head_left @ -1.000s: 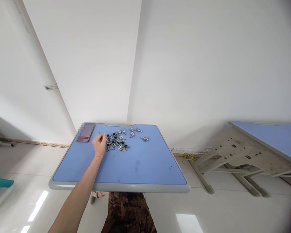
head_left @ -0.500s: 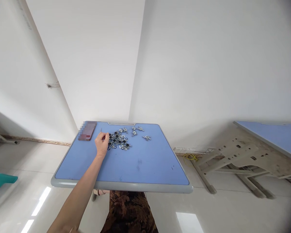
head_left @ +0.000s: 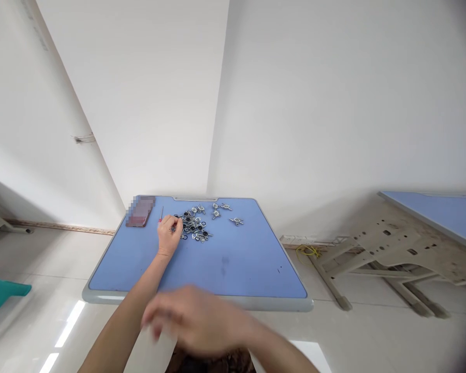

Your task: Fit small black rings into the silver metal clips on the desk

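My left hand (head_left: 170,233) rests at the left edge of a pile of small metal parts with black rings (head_left: 194,225) on the blue desk (head_left: 225,269). Its fingers are curled together at the pile, and what they pinch, if anything, is too small to make out. In front of the desk's near edge, my right hand (head_left: 198,321) is raised and smeared by motion, so its fingers are unclear. Just beyond my left hand lies a thin screwdriver with a red handle (head_left: 160,214).
A phone (head_left: 141,211) lies at the desk's far left corner. Several winged metal pieces (head_left: 216,213) and a separate one (head_left: 236,221) lie right of the pile. Another desk (head_left: 435,217) stands to the right, a green stool (head_left: 8,291) to the left. Yellow cable (head_left: 308,252) lies by the wall.
My right hand has come into view from below, in front of the desk. The left hand has shifted slightly right and nearer, uncovering the screwdriver's red handle.
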`<state>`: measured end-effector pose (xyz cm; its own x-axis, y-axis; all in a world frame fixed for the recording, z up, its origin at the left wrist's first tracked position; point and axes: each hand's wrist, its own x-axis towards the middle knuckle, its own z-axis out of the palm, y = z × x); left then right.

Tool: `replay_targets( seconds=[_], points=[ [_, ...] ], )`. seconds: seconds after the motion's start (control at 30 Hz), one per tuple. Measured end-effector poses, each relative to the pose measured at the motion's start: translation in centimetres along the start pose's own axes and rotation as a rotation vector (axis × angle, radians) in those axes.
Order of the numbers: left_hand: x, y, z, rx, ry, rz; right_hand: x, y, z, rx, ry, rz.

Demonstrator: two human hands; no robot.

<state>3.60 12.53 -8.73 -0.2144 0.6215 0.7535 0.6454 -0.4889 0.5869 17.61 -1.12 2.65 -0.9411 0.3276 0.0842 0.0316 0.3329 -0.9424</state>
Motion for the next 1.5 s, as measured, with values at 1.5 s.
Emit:
replay_targets(
  seconds=[1.5],
  points=[
    [-1.6,3.0,1.2,0.131,-0.591,0.429,-7.2,11.6,-16.8,-0.299,0.445,0.623]
  ],
)
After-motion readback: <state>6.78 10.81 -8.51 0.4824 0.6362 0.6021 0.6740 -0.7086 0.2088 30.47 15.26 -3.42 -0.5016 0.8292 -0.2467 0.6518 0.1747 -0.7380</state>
